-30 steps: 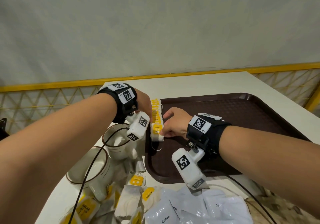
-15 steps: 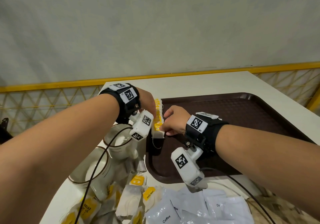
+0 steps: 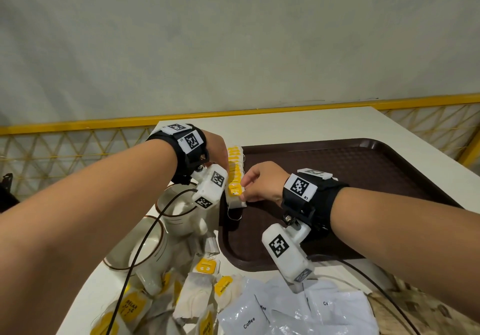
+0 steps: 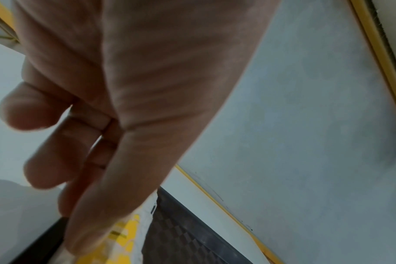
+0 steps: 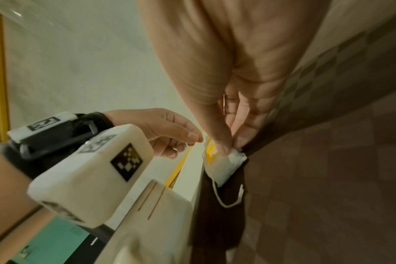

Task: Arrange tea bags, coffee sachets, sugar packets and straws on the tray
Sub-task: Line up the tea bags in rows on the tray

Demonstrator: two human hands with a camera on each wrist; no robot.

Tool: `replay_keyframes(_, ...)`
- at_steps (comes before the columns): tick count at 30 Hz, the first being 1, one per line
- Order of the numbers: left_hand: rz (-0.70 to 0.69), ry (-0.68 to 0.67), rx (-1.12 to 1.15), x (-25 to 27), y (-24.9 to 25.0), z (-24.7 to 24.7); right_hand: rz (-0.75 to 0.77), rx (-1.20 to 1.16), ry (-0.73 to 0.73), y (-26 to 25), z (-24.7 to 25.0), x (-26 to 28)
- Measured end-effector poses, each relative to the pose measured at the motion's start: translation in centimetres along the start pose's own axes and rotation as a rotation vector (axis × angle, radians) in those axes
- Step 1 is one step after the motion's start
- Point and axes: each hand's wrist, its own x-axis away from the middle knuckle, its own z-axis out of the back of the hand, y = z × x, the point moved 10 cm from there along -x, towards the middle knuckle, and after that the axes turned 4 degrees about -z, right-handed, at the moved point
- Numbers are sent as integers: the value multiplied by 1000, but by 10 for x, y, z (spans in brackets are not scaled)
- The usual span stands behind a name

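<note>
A row of tea bags [image 3: 235, 163] with yellow tags stands along the left edge of the brown tray [image 3: 363, 179]. My right hand [image 3: 242, 195] pinches the nearest tea bag [image 3: 235, 197] at the row's front end. In the right wrist view, thumb and finger of that right hand [image 5: 228, 150] hold the white bag [image 5: 224, 166], and its string hangs loose. My left hand [image 3: 219, 153] is at the row's left side. In the left wrist view its thumb lies against the yellow-tagged bags [image 4: 124, 230], with the other fingers loosely curled. Whether it pinches a bag is hidden.
Two white cups [image 3: 179, 205] [image 3: 135, 251] stand left of the tray. Loose tea bags [image 3: 197, 293] and white coffee sachets [image 3: 249, 319] lie on the table near me. Camera cables trail from both wrists. A yellow railing [image 3: 78, 124] runs behind the white table [image 3: 311, 127].
Very little differs. The right hand keeps its pinch on the front tea bag and has shifted it slightly against the row. The left hand stays beside the row.
</note>
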Motion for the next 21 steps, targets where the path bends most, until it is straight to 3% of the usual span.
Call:
replay_keyframes(9,74,114,94,-9,-21,11,-19,40,128,-5,16,-32)
replay_keyframes(12,95,100,164,-11,-23,7,-25,58,90,-3,4,-42)
replay_keyframes(17,92,127,62,-20,-23,6,-36,79,90,1,-5,-44)
replay_keyframes(21,83,146,61,-23,-24,10,-92,-52,165,0,9,-38)
